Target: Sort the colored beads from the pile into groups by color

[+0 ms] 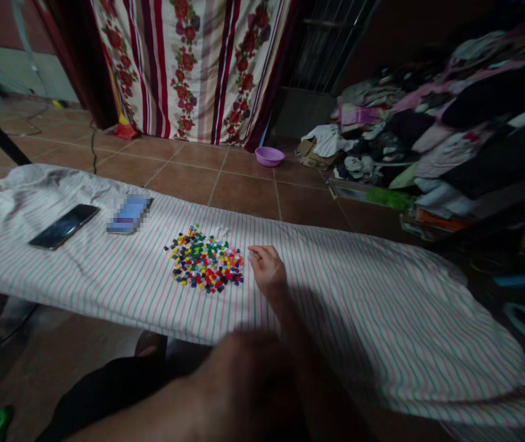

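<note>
On the striped cloth lies a spread pile of small coloured cubes (207,261), in red, yellow, green, black, blue and other colours. A few white pieces (222,232) rest at its far edge. Just right of the pile is my right hand (269,270), its thumb and fingers pinched together. Something tiny and whitish shows at those fingertips, too small to name surely. Close to the camera my left hand (253,362) is dark and blurred, in front of my right forearm. Its fingers cannot be made out, nor whether it holds anything.
The striped cloth (336,288) covers a long, low surface. To the left lie a dark phone (64,226) and a phone with a pixelated screen (129,213). Beyond are a floral curtain (198,67), a purple basin (269,156) and a heap of clothes (451,116).
</note>
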### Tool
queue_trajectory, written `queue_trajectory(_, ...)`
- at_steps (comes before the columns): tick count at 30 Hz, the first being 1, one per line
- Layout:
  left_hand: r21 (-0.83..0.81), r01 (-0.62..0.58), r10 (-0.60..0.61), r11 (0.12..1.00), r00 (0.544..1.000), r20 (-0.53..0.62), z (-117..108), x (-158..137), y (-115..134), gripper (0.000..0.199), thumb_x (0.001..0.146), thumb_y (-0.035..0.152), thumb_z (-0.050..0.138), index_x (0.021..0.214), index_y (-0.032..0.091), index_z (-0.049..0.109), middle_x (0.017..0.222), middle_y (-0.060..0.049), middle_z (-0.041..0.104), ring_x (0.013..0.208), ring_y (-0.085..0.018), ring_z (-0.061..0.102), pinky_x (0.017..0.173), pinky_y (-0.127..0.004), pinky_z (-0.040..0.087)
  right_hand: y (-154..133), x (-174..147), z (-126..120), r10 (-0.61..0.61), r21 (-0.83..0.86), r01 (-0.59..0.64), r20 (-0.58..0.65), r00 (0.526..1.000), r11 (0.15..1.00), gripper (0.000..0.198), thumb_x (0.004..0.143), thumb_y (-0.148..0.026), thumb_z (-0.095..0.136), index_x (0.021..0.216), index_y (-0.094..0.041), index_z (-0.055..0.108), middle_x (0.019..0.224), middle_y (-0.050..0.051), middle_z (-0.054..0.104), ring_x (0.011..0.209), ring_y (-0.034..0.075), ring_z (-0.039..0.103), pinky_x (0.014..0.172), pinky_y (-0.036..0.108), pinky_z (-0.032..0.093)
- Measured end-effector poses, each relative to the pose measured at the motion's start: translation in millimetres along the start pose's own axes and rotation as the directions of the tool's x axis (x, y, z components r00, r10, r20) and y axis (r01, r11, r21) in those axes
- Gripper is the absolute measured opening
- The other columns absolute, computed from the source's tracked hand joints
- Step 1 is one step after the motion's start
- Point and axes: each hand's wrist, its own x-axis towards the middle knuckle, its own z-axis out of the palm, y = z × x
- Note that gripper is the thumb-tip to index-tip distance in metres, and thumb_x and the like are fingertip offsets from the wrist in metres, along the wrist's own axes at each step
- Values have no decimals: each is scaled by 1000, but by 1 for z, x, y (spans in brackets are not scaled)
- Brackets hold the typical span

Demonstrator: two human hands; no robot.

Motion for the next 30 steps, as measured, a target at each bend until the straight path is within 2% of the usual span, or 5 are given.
queue_trajectory(4, 339, 234, -179, 911, 966, -187, -21, 38, -72, 19, 89, 17, 45, 88, 18, 64, 98, -9, 63, 88, -19, 58, 77, -35, 53, 11, 8, 1, 3, 10, -4, 78, 997, 1000, 19, 87, -18, 51, 91, -20, 70, 88, 5, 65, 76, 17, 64, 72, 28, 53)
queue_trajectory(9, 461, 306, -81, 833, 891, -446, -25, 30, -118, 22, 80, 15, 52, 100, 19, 61, 107, -9, 65, 97, -22, 59, 78, -35, 53, 16, 13, 8, -44, 19, 41, 196, 980, 999, 18, 86, -14, 54, 85, -21, 71, 84, 4, 65, 79, 17, 63, 74, 28, 51)
queue_trajectory(20, 428, 297, -37, 854, 854, -518, -41, 28, -135, 17, 81, 11, 45, 83, 21, 59, 95, -4, 66, 90, -18, 60, 77, -31, 50, 20, 18, 6, -102, 19, 100, 299, 949, 995, 20, 88, -11, 54, 90, -20, 71, 89, 4, 66, 83, 16, 63, 77, 28, 52)
queue_trajectory(26, 494, 353, -96, 795, 877, -472, -39, 34, -137, 17, 80, 12, 47, 83, 21, 60, 89, -5, 66, 85, -21, 58, 70, -33, 48, 13, 14, 8, -134, 24, 135, 385, 913, 991, 23, 92, -13, 52, 101, -20, 72, 94, 4, 64, 86, 14, 64, 78, 27, 52)
queue_trajectory(30, 481, 275, -41, 833, 896, -442, -31, 42, -133, 15, 88, 19, 46, 91, 20, 61, 87, -5, 66, 82, -19, 58, 72, -32, 49, 6, 16, 11, -109, -68, 149, 403, 909, 987, 22, 94, -16, 52, 103, -21, 72, 92, 4, 65, 85, 15, 64, 79, 28, 52)
